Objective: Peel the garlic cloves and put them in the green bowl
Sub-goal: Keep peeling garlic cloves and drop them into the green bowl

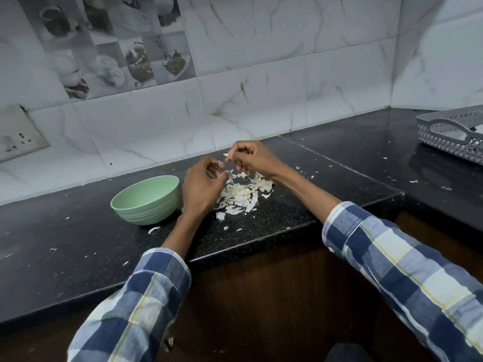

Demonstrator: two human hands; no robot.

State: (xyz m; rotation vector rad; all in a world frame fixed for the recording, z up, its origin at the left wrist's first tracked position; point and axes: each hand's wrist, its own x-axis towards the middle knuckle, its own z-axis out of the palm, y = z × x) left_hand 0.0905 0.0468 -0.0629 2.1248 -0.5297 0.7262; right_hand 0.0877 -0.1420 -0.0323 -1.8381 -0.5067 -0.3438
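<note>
marble-veined white tiles fill the upper half of the frame, with a switch plate [19, 138] at the left edge; below them a black speckled counter [78, 257] runs from the lower left to the right, its front edge cutting diagonally through the middle of the frame and stepping back at right of centre. bare counter lies left of and in front of the bowl, dotted with small white flakes, and more lies right of the hands up to a grey perforated basket [452, 131] at the right edge. two checked sleeves reach in from the bottom. the green bowl [147, 199] sits left of centre, upright, mouth open toward the upper right; what it holds cannot be seen. just right of it, under the hands, lies a heap of garlic peels [243, 193], stretched roughly from lower left to upper right. the left hand [202, 185] hangs over the heap beside the bowl, fingers curled toward the thumb; whether it holds anything cannot be told. the right hand [254, 159] is above and right of it, its fingertips pinching a garlic clove [226, 155], a small pale sliver whose long axis runs almost level, tip pointing toward the left of the frame
</note>
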